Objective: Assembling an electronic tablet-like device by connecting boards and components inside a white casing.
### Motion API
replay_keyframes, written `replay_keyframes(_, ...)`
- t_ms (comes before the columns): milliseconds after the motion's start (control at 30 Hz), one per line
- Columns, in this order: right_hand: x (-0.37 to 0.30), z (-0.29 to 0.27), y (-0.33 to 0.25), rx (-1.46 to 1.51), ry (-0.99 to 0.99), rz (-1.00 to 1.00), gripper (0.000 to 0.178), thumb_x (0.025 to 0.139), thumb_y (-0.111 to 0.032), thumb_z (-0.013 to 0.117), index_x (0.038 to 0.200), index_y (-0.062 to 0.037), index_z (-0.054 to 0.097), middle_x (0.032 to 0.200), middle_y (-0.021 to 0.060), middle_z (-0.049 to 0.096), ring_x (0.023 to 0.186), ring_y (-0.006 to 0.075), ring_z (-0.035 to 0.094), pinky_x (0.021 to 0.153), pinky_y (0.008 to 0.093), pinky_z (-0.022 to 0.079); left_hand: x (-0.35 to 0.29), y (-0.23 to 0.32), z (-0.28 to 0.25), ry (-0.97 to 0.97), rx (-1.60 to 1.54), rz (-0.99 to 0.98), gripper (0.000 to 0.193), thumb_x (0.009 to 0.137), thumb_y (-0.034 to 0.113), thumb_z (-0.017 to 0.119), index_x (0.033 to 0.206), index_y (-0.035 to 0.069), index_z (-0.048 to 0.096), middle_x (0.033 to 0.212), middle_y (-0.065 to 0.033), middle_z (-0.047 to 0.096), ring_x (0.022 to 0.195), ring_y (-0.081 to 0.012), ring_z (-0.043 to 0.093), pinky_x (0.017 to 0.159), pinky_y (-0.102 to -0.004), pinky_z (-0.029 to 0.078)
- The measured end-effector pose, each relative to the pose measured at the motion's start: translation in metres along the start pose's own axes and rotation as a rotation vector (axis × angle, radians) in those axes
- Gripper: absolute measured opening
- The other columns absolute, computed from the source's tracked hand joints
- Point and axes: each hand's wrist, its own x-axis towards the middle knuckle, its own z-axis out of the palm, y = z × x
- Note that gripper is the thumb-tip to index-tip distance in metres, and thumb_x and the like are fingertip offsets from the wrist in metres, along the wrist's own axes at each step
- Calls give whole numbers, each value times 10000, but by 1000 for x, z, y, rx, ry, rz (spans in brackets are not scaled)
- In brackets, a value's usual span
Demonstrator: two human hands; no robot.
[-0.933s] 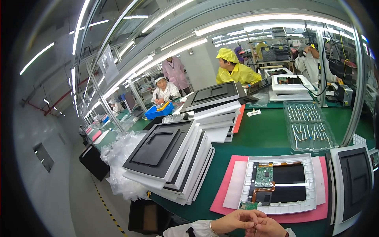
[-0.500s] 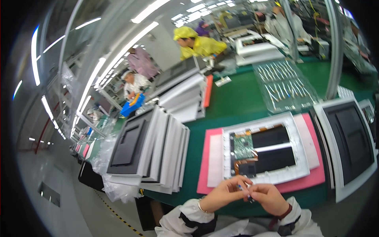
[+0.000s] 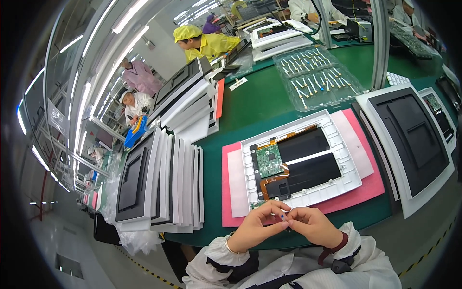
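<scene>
A green-topped workbench [image 3: 240, 115] runs through the middle of the view and on toward one o'clock, its edges bowed by the lens. A metal upright post [image 3: 380, 48] rises from it at two o'clock, with a second post [image 3: 325, 26] beyond at one. Bright white tube lights [image 3: 131, 16] slant in rows between ten and eleven o'clock, and a pale grey wall [image 3: 163, 53] stands at eleven. Red pipework [image 3: 42, 200] shows dimly near nine. The smooth grey floor [image 3: 110, 269] spreads at seven to eight o'clock, edged with black-and-yellow striped tape [image 3: 144, 272], which reappears at four.
</scene>
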Motion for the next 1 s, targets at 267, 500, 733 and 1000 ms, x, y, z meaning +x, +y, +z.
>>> replay_keyframes(267,2,1,1,115,-112,45,115,925,-87,534,965,14,572,873,10,575,799,68,536,738,206,440,-5,-2,-10,-50,23,45,109,828,17,645,926,17,600,1150,-98,467,1028,-173,515,895,-300,444)
replay_keyframes(500,1,0,-8,153,-194,108,134,917,-114,557,955,11,589,918,40,607,835,101,578,771,224,456,-8,0,-11,-82,47,104,109,804,34,679,891,29,612,1110,-90,497,1024,-176,513,905,-319,431)
replay_keyframes(733,0,-5,-7,502,-222,288,166,905,-95,553,999,37,589,861,94,635,755,170,630,741,308,509,-2,-6,-9,-86,243,229,117,777,51,712,863,44,632,1078,-81,528,1017,-181,515,919,-332,410)
replay_keyframes(1000,0,-9,-1,604,-291,327,130,901,-91,558,978,11,578,817,70,611,733,161,608,739,320,495,-2,-4,-13,-81,270,218,240,752,81,742,958,52,622,1099,-93,538,1057,-209,519,932,-337,409)
